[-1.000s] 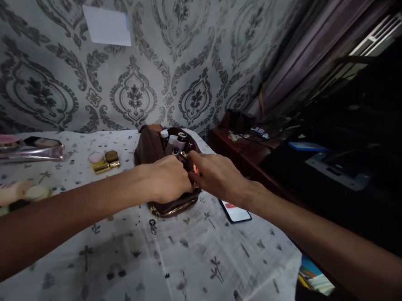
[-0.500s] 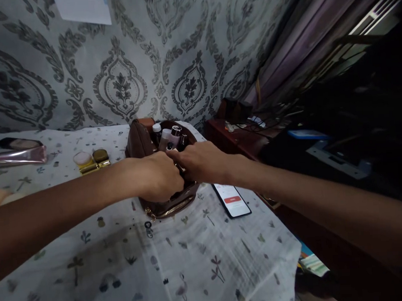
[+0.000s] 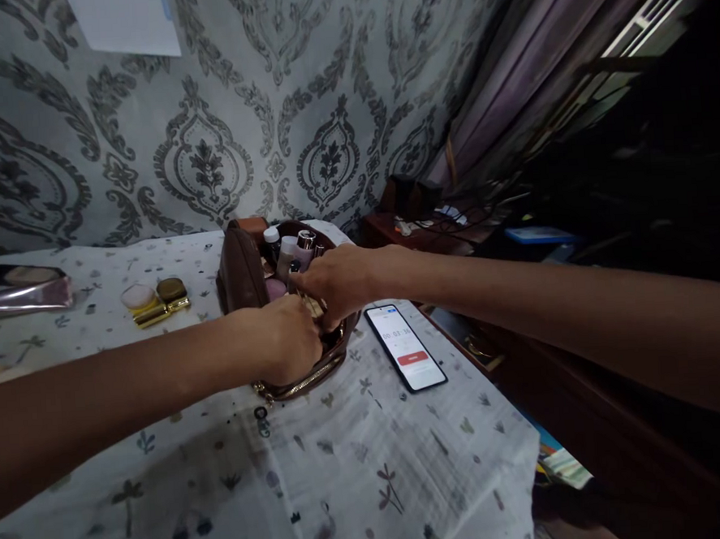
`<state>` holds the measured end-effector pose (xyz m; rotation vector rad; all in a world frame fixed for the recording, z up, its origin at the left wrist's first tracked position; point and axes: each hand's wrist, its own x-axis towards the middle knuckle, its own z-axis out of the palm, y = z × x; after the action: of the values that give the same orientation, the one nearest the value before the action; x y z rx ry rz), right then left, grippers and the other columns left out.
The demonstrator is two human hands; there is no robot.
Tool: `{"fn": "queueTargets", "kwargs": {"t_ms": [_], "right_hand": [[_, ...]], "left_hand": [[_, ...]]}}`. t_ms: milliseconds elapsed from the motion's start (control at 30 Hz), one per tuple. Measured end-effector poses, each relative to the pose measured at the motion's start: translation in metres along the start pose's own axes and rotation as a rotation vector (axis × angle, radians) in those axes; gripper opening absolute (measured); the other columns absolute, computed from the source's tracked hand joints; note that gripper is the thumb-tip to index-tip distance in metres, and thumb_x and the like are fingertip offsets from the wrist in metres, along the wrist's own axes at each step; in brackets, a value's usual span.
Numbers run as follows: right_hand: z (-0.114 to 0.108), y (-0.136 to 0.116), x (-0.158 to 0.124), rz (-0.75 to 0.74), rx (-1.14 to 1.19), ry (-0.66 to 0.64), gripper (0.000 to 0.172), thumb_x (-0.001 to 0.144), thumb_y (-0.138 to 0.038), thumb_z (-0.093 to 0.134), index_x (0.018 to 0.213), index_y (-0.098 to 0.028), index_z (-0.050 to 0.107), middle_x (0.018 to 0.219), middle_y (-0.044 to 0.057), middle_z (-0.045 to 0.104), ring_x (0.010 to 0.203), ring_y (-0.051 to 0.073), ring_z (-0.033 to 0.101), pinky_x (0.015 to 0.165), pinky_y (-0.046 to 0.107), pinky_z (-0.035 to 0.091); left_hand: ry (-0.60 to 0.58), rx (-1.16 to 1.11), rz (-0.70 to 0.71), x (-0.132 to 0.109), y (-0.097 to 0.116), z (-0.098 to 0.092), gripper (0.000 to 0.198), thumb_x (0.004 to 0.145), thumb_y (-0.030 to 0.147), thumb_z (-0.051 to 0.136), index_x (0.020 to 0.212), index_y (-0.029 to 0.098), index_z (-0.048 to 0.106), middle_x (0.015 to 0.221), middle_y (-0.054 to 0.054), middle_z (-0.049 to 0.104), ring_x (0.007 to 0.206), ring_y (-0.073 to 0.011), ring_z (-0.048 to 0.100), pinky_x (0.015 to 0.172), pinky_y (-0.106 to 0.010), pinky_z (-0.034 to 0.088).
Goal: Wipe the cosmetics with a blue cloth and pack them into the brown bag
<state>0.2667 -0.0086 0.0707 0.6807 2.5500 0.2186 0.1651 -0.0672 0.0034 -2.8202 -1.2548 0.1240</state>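
Note:
A brown cosmetic bag with a gold zipper stands unzipped on a table covered by a white printed cloth. Several small bottles and tubes stick up out of it. My left hand is closed on the bag's near rim. My right hand reaches into the bag's mouth from the right, fingers curled around something small I cannot make out. The two hands touch over the bag.
A phone with a lit screen lies right of the bag. Two small gold compacts and a pink tube lie at the left. A dark wooden desk with cables stands beyond the table's right edge. Patterned wallpaper is behind.
My right hand has moved left and deeper into the bag's mouth, uncovering the phone. My left hand has slid down to the near rim. The camera has turned slightly to the right.

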Motion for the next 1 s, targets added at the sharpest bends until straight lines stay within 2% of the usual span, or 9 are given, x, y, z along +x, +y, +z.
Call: {"fn": "queueTargets", "kwargs": {"t_ms": [133, 267, 400, 467, 567, 633, 767, 933, 1000], "right_hand": [[-0.002, 0.002, -0.003, -0.029, -0.033, -0.037, 0.074, 0.072, -0.025, 0.078, 0.138, -0.012, 0.045, 0.107, 0.012, 0.071, 0.1, 0.027, 0.066, 0.074, 0.031, 0.048], [0.0, 0.014, -0.001, -0.043, 0.047, -0.065, 0.084, 0.066, -0.019, 0.08, 0.139, -0.01, 0.04, 0.1, 0.01, 0.071, 0.089, 0.026, 0.069, 0.068, 0.029, 0.048], [0.001, 0.024, 0.004, -0.016, 0.223, -0.113, 0.082, 0.061, -0.015, 0.083, 0.132, -0.013, 0.043, 0.084, 0.002, 0.069, 0.074, 0.021, 0.068, 0.064, 0.027, 0.048], [0.002, 0.028, 0.004, 0.003, 0.342, -0.141, 0.082, 0.06, -0.011, 0.083, 0.132, -0.014, 0.042, 0.079, -0.002, 0.068, 0.07, 0.019, 0.067, 0.064, 0.026, 0.049], [0.003, 0.032, 0.005, 0.05, 0.534, -0.183, 0.087, 0.06, -0.008, 0.083, 0.135, -0.016, 0.038, 0.083, -0.003, 0.069, 0.065, 0.016, 0.068, 0.065, 0.025, 0.05], [0.004, 0.033, 0.006, 0.077, 0.616, -0.201, 0.085, 0.059, -0.007, 0.083, 0.132, -0.017, 0.04, 0.087, -0.001, 0.071, 0.064, 0.017, 0.069, 0.065, 0.027, 0.051], [0.007, 0.035, 0.01, 0.066, 0.626, -0.227, 0.079, 0.058, -0.008, 0.083, 0.127, -0.016, 0.045, 0.086, -0.001, 0.07, 0.065, 0.019, 0.071, 0.063, 0.029, 0.053], [0.011, 0.037, 0.011, 0.174, 0.692, -0.21, 0.096, 0.057, -0.006, 0.085, 0.14, -0.021, 0.039, 0.095, 0.001, 0.07, 0.075, 0.02, 0.072, 0.069, 0.031, 0.054], [0.013, 0.039, 0.011, 0.16, 0.706, -0.193, 0.096, 0.058, -0.006, 0.085, 0.141, -0.023, 0.039, 0.092, -0.001, 0.07, 0.073, 0.019, 0.071, 0.068, 0.031, 0.055]], "left_hand": [[-0.091, -0.042, 0.066, -0.003, 0.003, -0.006, 0.007, 0.065, 0.013, 0.07, 0.065, 0.02, 0.07, 0.071, -0.006, 0.072, 0.08, -0.0235, 0.064, 0.077, -0.034, 0.043], [-0.169, 0.027, 0.097, -0.005, 0.006, -0.014, 0.009, 0.067, 0.009, 0.067, 0.068, 0.017, 0.071, 0.079, -0.009, 0.075, 0.08, -0.0256, 0.067, 0.075, -0.036, 0.044], [-0.116, 0.059, 0.122, -0.008, 0.007, -0.018, 0.012, 0.067, 0.006, 0.064, 0.063, 0.017, 0.068, 0.067, -0.007, 0.071, 0.073, -0.0251, 0.067, 0.077, -0.038, 0.044], [-0.106, 0.052, 0.142, -0.01, 0.007, -0.02, 0.014, 0.068, 0.005, 0.063, 0.061, 0.016, 0.066, 0.063, -0.007, 0.07, 0.066, -0.0227, 0.065, 0.068, -0.035, 0.043], [-0.205, 0.082, 0.148, -0.012, 0.007, -0.021, 0.015, 0.067, 0.003, 0.063, 0.059, 0.015, 0.066, 0.06, -0.007, 0.069, 0.054, -0.0192, 0.061, 0.053, -0.031, 0.035], [-0.244, 0.102, 0.134, -0.012, 0.007, -0.022, 0.017, 0.069, 0.002, 0.063, 0.058, 0.015, 0.066, 0.057, -0.007, 0.069, 0.05, -0.0179, 0.059, 0.049, -0.03, 0.03], [-0.186, 0.076, 0.137, -0.012, 0.006, -0.019, 0.016, 0.071, 0.003, 0.063, 0.06, 0.015, 0.067, 0.059, -0.006, 0.07, 0.051, -0.0171, 0.06, 0.049, -0.029, 0.029], [-0.124, 0.044, 0.144, -0.014, 0.002, -0.012, 0.017, 0.071, 0.004, 0.061, 0.061, 0.016, 0.066, 0.059, -0.006, 0.07, 0.05, -0.0176, 0.059, 0.052, -0.031, 0.033], [-0.131, 0.042, 0.144, -0.015, 0.002, -0.011, 0.016, 0.071, 0.004, 0.062, 0.061, 0.016, 0.065, 0.059, -0.005, 0.07, 0.05, -0.0175, 0.059, 0.052, -0.031, 0.032]]}}
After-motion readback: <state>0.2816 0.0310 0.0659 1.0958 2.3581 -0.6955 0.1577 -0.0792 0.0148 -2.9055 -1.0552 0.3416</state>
